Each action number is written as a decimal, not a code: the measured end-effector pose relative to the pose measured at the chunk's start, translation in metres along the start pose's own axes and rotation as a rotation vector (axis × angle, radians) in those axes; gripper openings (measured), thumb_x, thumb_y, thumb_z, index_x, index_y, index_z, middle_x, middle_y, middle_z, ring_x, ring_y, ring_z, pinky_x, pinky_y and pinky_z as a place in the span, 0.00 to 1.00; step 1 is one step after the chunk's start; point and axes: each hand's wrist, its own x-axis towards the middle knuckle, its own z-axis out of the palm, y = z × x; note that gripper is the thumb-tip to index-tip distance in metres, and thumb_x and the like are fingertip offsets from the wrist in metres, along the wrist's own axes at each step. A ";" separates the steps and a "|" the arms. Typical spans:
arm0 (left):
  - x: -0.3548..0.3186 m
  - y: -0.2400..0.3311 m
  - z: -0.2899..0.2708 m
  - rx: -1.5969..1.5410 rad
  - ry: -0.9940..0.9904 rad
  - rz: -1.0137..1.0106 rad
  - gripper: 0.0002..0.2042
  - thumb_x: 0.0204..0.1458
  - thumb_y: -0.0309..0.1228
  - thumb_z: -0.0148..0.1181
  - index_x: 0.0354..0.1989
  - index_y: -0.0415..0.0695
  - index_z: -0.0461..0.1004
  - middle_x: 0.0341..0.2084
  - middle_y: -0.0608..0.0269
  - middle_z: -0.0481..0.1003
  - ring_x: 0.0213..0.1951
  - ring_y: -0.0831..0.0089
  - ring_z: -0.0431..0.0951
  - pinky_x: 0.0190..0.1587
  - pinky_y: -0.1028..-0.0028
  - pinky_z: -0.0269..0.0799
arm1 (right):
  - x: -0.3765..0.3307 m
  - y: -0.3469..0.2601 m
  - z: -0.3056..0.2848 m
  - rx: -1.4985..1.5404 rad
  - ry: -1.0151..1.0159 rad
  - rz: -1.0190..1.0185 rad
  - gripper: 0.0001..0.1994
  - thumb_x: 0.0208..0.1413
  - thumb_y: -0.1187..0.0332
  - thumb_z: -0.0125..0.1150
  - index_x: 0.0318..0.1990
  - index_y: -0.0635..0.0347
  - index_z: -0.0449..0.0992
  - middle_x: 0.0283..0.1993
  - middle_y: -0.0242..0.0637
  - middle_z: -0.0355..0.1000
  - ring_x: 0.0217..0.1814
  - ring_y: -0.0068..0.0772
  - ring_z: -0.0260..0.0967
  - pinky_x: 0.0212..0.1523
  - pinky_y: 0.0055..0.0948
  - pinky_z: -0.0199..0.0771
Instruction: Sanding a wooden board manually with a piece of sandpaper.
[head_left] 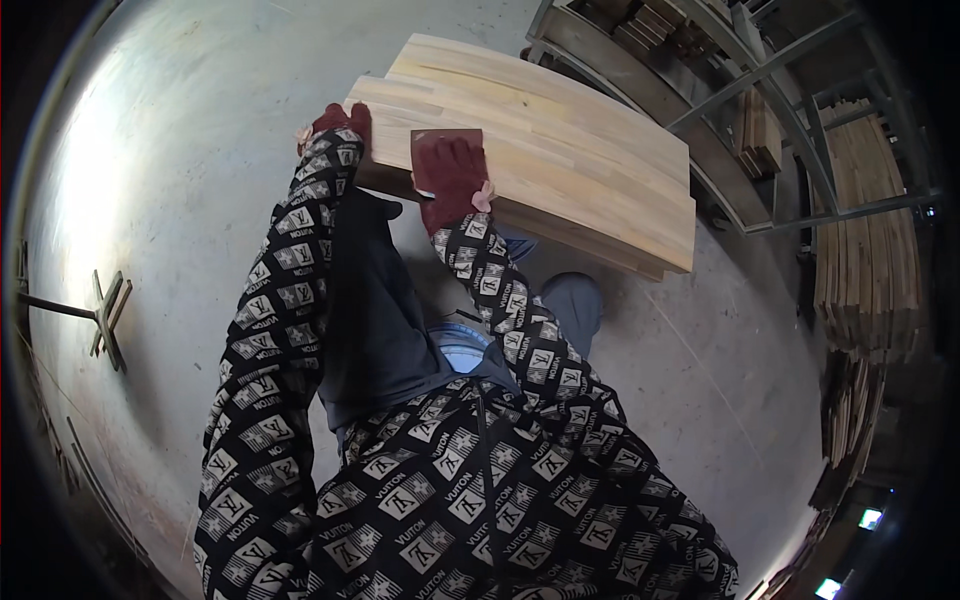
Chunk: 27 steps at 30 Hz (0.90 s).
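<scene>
A pale, edge-glued wooden panel [570, 175] lies in front of me, stacked with another similar panel [480, 65] that shows past its far edge. Both my hands wear dark red knitted gloves. At the panel's left end, my left hand [342, 122] is closed round the corner, its fingertips partly hidden. My right hand [453, 175] presses a brown sheet of sandpaper [430, 137] flat on the panel's near left part, thumb at the sheet's side edge. What supports the panels is mostly hidden beneath them.
A metal rack [745, 85] with wood pieces stands at the far right. Beside it are stacked long boards [865, 230]. On the left, a stand with crossed legs [108, 318] rests on the grey concrete floor [200, 150]. My legs are close to the panels' near edge.
</scene>
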 end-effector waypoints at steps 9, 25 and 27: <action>-0.003 0.016 0.013 -0.116 0.157 0.111 0.24 0.64 0.52 0.44 0.56 0.44 0.69 0.46 0.46 0.80 0.51 0.48 0.80 0.54 0.49 0.74 | -0.134 0.119 -0.133 -0.290 0.012 0.251 0.23 0.61 0.64 0.58 0.65 0.55 0.72 0.66 0.44 0.70 0.72 0.49 0.61 0.74 0.44 0.54; -0.016 0.016 0.000 -0.102 0.152 0.130 0.29 0.62 0.56 0.41 0.53 0.42 0.71 0.44 0.41 0.79 0.49 0.43 0.79 0.54 0.47 0.71 | -0.042 0.026 -0.031 -0.002 -0.113 0.127 0.28 0.51 0.62 0.67 0.61 0.56 0.73 0.63 0.45 0.69 0.70 0.51 0.60 0.73 0.49 0.53; -0.017 0.014 0.001 -0.103 0.174 0.151 0.28 0.63 0.56 0.41 0.52 0.41 0.72 0.44 0.42 0.79 0.49 0.43 0.79 0.54 0.47 0.71 | -0.072 0.060 -0.064 0.241 0.057 0.259 0.27 0.52 0.64 0.66 0.62 0.56 0.73 0.63 0.46 0.70 0.70 0.52 0.60 0.73 0.49 0.53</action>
